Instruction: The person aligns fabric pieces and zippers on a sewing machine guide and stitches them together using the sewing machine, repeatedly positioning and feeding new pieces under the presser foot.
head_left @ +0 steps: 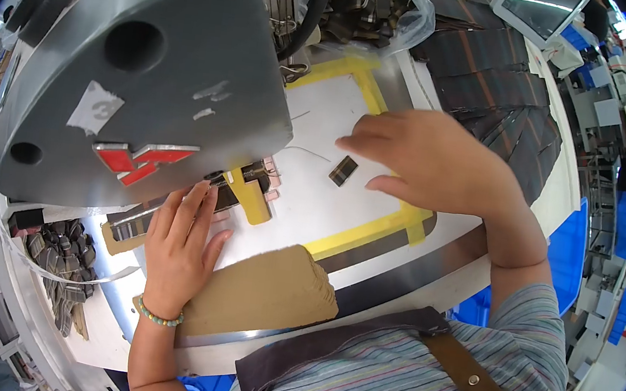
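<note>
A small dark plaid fabric piece (pixel 343 171) lies on the white work plate (pixel 310 219), which is edged with yellow tape. Just right of that piece, my right hand (pixel 411 157) hovers with thumb and fingers apart, holding nothing visible. My left hand (pixel 183 250) rests by the machine's lower edge, fingers spread over a dark strip of fabric. Beside its fingertips is a yellow guide part (pixel 254 200) with pink pieces around it. What the left fingertips touch is partly hidden under the machine head.
The large grey machine head (pixel 162 83) fills the upper left. A brown cardboard piece (pixel 261 299) lies at the front edge. Striped dark fabric (pixel 492 77) is stacked at upper right. Small plaid pieces (pixel 67 259) are heaped at left. A blue bin (pixel 565 258) stands at right.
</note>
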Tool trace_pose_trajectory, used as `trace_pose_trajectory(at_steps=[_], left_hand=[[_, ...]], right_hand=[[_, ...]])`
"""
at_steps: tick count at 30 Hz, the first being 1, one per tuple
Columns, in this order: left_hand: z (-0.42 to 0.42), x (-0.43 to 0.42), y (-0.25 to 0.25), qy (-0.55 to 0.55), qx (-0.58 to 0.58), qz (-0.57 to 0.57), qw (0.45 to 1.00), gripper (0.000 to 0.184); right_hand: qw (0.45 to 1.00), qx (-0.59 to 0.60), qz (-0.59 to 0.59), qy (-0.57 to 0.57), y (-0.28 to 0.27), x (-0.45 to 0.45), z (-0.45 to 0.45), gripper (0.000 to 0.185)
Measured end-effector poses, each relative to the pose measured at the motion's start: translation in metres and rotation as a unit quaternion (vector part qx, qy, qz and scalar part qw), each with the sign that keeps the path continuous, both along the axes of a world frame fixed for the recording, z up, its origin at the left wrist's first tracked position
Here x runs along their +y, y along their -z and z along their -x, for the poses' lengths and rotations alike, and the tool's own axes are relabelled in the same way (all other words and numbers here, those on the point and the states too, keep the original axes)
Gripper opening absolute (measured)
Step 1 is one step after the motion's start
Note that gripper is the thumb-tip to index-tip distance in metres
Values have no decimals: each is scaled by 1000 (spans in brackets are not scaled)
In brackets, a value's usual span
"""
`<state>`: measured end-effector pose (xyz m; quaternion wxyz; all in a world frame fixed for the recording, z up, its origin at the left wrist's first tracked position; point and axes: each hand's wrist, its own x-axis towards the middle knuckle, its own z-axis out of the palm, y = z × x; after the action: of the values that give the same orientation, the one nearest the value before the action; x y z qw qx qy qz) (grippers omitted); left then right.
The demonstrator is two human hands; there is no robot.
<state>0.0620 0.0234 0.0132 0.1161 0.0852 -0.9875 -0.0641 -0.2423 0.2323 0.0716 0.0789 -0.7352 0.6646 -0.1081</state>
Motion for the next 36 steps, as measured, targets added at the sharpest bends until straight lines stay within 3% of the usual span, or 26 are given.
trace_pose_trajectory(at_steps=[2,5,9,13,15,16,20,23,25,28,29,31,32,33,34,35,36], left_hand=[[1,3,-9,18,42,38,998,55],[-4,9,-23,44,47,-49,997,53],[-4,27,-35,48,43,-291,955,49],[16,53,-34,-5,44,-507,861,46],[16,56,-28,-44,-8,-570,821,26],[15,58,-25,-77,-32,-616,783,20],[11,51,-14,-118,-26,-742,659,14],[9,50,-10,-128,-36,-793,594,18],[9,51,-10,-135,-59,-789,596,20],[7,46,-10,-137,-45,-811,567,23],[5,42,-10,-136,-32,-823,550,25],[8,34,-11,-111,37,-712,693,31],[8,29,-12,-138,40,-565,812,25],[10,20,-10,-92,75,-405,907,24],[15,10,-6,-42,108,-229,966,23],[18,4,-1,8,136,-44,990,24],[18,3,4,15,124,-43,991,34]], right_hand=[[998,-52,-25,-2,20,-9,-7,29],[989,-122,-84,19,29,-18,-13,25],[989,-142,-40,29,32,-19,-19,22],[917,-388,-90,32,15,-21,-53,14],[891,-448,-78,4,21,-20,-69,12],[887,-453,-89,3,21,-19,-74,13],[947,-287,128,-68,39,-12,-82,19],[958,-143,198,-151,44,-10,-82,24],[956,-81,219,-178,53,-9,-86,24],[960,-96,195,-179,54,-19,-79,19],[963,-159,182,-122,57,-27,-78,19],[948,-279,154,-5,65,-48,-75,19],[938,-319,130,28,66,-57,-71,18],[926,-357,106,61,68,-66,-66,18],[910,-395,82,93,68,-73,-63,18],[889,-439,50,119,69,-78,-62,18],[865,-481,18,143,70,-82,-62,17]])
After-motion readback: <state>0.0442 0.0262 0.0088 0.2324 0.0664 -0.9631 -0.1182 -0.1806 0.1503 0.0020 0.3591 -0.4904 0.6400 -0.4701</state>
